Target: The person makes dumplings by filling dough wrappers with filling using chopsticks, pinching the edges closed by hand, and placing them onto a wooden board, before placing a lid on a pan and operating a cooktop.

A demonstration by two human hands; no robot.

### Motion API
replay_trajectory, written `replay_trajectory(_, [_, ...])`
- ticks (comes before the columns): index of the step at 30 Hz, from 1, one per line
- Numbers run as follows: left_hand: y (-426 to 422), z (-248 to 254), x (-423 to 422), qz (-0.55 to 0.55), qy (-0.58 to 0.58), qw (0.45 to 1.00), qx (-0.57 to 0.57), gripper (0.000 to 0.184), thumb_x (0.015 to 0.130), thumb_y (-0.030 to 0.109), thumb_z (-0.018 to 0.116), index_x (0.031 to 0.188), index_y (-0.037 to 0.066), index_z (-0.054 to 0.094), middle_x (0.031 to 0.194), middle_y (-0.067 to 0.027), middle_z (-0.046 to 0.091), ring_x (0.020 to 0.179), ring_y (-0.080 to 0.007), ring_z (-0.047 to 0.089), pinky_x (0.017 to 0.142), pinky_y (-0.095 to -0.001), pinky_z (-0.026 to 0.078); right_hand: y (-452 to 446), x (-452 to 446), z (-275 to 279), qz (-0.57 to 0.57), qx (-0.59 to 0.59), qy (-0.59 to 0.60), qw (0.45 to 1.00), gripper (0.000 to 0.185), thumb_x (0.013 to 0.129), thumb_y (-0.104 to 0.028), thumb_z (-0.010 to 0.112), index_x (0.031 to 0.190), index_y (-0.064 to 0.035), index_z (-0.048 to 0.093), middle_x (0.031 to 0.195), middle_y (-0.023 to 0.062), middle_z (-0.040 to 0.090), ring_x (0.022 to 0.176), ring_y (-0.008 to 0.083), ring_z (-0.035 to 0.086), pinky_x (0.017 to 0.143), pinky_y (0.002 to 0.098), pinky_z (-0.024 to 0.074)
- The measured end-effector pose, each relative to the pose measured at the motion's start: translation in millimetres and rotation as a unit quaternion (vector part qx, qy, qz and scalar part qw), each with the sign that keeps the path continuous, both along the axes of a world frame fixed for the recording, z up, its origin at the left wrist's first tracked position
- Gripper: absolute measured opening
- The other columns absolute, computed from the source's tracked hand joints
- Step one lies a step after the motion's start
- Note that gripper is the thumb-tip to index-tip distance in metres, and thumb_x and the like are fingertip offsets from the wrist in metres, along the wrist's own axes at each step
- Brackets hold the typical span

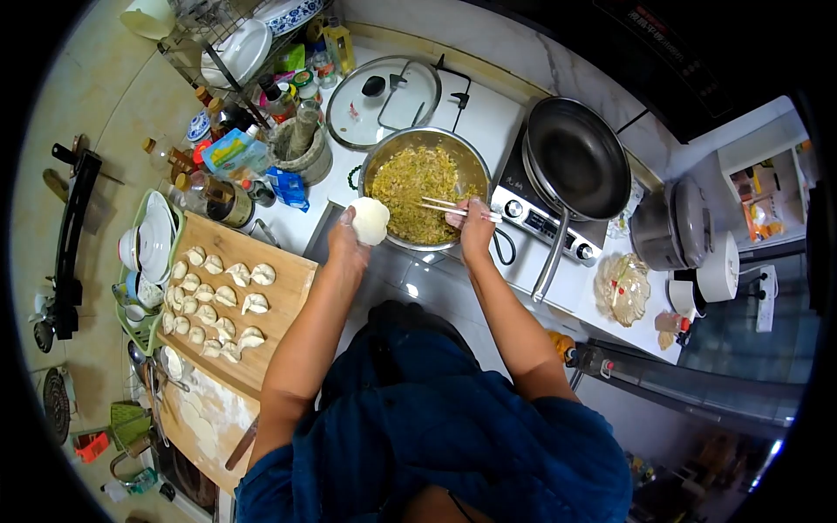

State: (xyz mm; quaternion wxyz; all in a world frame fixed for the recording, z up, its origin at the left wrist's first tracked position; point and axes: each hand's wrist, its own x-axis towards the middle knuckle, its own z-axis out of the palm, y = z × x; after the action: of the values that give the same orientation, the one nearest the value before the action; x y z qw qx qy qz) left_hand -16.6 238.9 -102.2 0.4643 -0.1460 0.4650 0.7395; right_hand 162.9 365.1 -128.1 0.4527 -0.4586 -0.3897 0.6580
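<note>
A round, flat dumpling wrapper (371, 220) lies across the fingers of my left hand (349, 241), beside the rim of a steel bowl (479, 166). Chopped yellow-green filling (410, 192) fills much of that bowl. My right hand (475, 228) is closed around a pair of chopsticks (443, 207), whose tips reach into the filling. Several folded dumplings (225, 295) sit in rows on a wooden board (288, 288) to the left.
Behind the bowl lies a glass lid (338, 118). On the right, a dark frying pan (580, 157) rests on a cooktop (532, 222), its handle pointing toward me. A stone mortar (309, 166) and bottles stand at the left. A floured board (228, 403) holds more flat wrappers (199, 427).
</note>
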Motion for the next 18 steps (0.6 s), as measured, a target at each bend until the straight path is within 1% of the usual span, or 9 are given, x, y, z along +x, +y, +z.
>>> replay_trajectory(1, [-0.8,0.1,0.1,-0.001,0.003,1.000,0.002,0.038,0.097,0.024,0.036,0.125,0.000,0.045,0.122,-0.0189,0.054,0.108,-0.0349,0.056,0.092,-0.0505,0.047,0.2,-2.2,-2.1,-0.015,-0.015,0.013,1.000,0.032,0.097,-0.021,0.042,0.078,0.0009,0.055,0.072,0.0123,0.059,0.057,0.0203,0.063,0.056,0.0292,0.0565])
replay_trajectory(4, [-1.2,-1.9,-0.3,-0.003,0.007,1.000,0.006,0.038,0.097,0.024,0.036,0.125,0.000,0.045,0.121,-0.0189,0.054,0.109,-0.0348,0.056,0.092,-0.0501,0.046,-0.8,-4.6,-3.4,-0.032,-0.041,0.044,0.998,0.031,0.097,-0.021,0.042,0.080,0.0005,0.056,0.077,0.0134,0.059,0.060,0.0213,0.064,0.055,0.0305,0.0567])
replay_trajectory(10, [1.3,-6.8,-4.0,0.008,0.001,1.000,0.003,0.038,0.097,0.025,0.036,0.124,0.000,0.045,0.121,-0.0186,0.054,0.107,-0.0340,0.057,0.092,-0.0491,0.047,1.9,-2.9,-1.8,-0.053,-0.098,0.077,0.991,0.027,0.095,-0.021,0.045,0.084,0.0013,0.056,0.078,0.0146,0.059,0.060,0.0243,0.064,0.058,0.0329,0.0579])
replay_trajectory(18, [4.7,2.5,-7.2,0.025,0.017,1.000,0.000,0.036,0.098,0.025,0.038,0.123,-0.001,0.046,0.120,-0.0179,0.056,0.107,-0.0337,0.058,0.091,-0.0498,0.048,10.6,7.3,-1.4,-0.051,-0.172,0.132,0.975,0.022,0.089,-0.019,0.050,0.084,0.0019,0.056,0.081,0.0159,0.060,0.067,0.0266,0.064,0.061,0.0352,0.0580])
